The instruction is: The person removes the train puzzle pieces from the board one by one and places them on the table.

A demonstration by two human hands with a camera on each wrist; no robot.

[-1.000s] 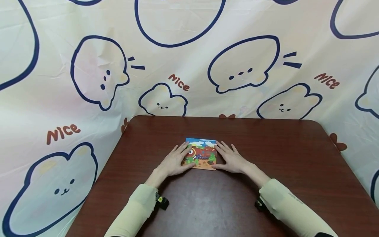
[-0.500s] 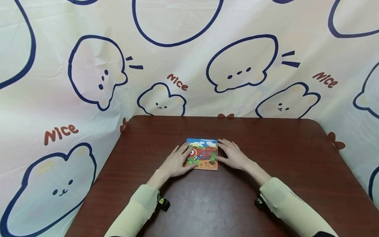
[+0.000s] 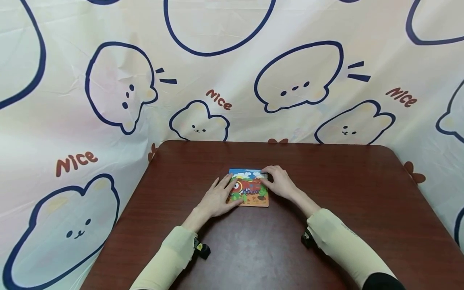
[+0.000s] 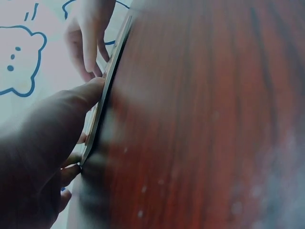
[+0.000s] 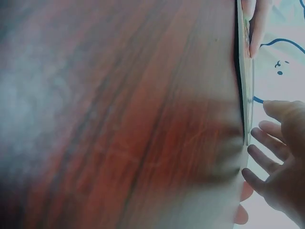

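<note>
A thin square board (image 3: 250, 197) printed with a red train, clouds and cactuses lies flat on the table. My left hand (image 3: 214, 200) rests over its left edge, fingers spread and thumb across the lower left part. In the left wrist view the left thumb (image 4: 90, 90) lies on top of the board's edge (image 4: 108, 76). My right hand (image 3: 280, 183) is over the upper right corner, with fingers loosely bent. The right wrist view shows the right thumb (image 5: 279, 109) raised above the board (image 5: 246, 95), while other fingertips are down by its edge. The right fingers pinch nothing there.
The dark brown wooden table (image 3: 246, 249) has rounded far corners. A pale cloth (image 3: 239, 76) with cartoon outlines hangs behind and at both sides. A small black camera (image 3: 203, 250) is strapped at the left wrist, another black camera (image 3: 307, 239) at the right.
My right hand has lifted from the board's right edge and moved up and left over its upper right corner. The left hand stays on the board, which has shifted very slightly right.
</note>
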